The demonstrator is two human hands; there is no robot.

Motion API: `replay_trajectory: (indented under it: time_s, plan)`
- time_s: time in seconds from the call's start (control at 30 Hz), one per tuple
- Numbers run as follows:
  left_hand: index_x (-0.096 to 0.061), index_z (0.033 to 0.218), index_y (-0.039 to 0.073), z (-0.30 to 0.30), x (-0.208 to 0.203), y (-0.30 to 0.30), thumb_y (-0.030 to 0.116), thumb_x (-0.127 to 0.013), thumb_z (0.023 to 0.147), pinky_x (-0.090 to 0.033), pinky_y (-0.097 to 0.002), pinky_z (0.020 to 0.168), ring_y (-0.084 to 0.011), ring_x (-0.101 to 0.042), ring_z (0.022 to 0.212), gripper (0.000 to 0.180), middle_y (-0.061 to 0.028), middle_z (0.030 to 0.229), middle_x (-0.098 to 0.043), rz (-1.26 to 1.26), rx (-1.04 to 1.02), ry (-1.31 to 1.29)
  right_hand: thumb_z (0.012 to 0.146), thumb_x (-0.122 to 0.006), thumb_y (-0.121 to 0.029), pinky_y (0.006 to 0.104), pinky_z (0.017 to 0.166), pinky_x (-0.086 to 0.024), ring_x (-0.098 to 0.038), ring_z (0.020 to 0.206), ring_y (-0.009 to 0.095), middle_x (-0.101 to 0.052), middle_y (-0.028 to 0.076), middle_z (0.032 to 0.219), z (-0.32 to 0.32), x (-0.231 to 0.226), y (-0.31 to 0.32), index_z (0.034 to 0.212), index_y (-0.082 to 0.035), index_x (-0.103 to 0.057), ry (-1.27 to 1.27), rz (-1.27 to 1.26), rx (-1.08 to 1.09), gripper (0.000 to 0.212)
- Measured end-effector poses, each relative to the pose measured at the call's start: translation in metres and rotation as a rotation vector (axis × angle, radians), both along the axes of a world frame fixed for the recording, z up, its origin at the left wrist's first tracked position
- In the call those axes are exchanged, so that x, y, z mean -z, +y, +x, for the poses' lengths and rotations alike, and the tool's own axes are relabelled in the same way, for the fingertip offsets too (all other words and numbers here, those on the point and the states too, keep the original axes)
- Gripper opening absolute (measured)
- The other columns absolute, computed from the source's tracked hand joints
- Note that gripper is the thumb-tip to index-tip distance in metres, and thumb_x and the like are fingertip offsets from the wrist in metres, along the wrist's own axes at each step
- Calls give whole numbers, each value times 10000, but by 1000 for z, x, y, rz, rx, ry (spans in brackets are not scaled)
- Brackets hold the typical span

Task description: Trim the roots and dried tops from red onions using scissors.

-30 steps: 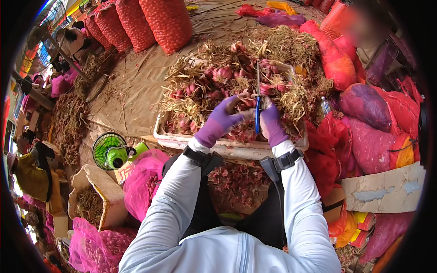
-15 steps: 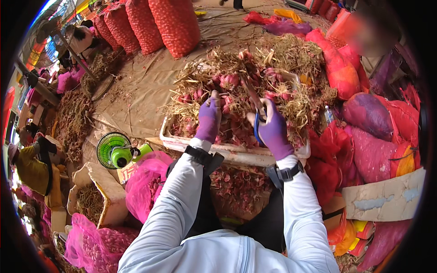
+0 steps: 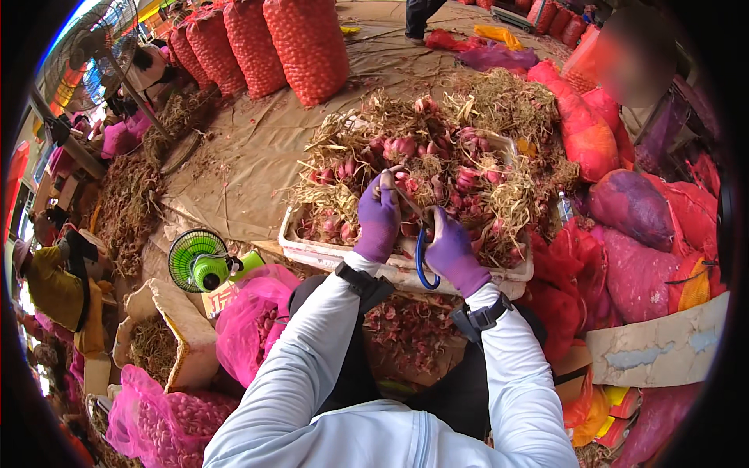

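Both my hands wear purple gloves with bare fingertips, above a white foam tray heaped with red shallots and their dry stalks and roots. My right hand is closed round the blue handles of a pair of scissors. The scissor blades point up and left, toward the fingers of my left hand. Those fingers are pinched together on what looks like a shallot, mostly hidden by the hand. Loose shallots and skins lie between my knees, below the tray.
To the left stand a green fan, a pink mesh bag and a foam box of trimmings. Tall red mesh sacks stand at the far left. On the right are stuffed red bags, a bottle and cardboard.
My hands have come closer together and nearer to me, and the scissors have swung from the heap toward my left hand. A person's legs show more at the far edge.
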State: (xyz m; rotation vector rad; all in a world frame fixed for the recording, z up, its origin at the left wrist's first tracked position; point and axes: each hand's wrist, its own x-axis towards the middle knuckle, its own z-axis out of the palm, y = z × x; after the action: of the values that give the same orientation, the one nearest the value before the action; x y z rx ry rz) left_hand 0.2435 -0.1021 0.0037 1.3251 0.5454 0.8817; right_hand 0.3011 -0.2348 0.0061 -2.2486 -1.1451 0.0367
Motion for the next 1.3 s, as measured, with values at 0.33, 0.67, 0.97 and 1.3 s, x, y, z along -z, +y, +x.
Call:
replay_trajectory:
  time_s: [0.33,0.67,0.97,1.3]
  plan:
    - [-594,1127,68,9,3,-6,333,-399,996,-420,-173,485,-25,-513,584,354,32,706,-565,91,-49,-157,720,-742,-350,428,682,-453,-606,820,375,-614,207,867,-2,0,2,1024,-10,-538,78,75,64,500]
    - [-601,1075,32,5,7,-4,308,-431,988,-466,-222,567,-76,-554,644,335,-3,767,-605,-66,-22,-36,748,-697,-439,468,653,-457,-603,755,429,-619,223,769,-10,1,2,905,-23,-552,81,28,83,468]
    - [-588,1051,17,8,15,-11,341,-430,983,-469,-218,552,-71,-550,622,366,-10,779,-614,251,-74,-48,762,-687,-234,461,619,-452,-597,699,381,-592,178,731,10,19,6,1023,-39,-541,-60,197,72,357]
    - [-615,990,50,6,9,-14,340,-435,981,-479,-239,539,-88,-557,585,341,-13,733,-606,-116,192,-46,800,-725,-169,265,603,-489,-630,691,108,-673,65,795,7,-18,9,966,-57,-570,460,558,148,253]
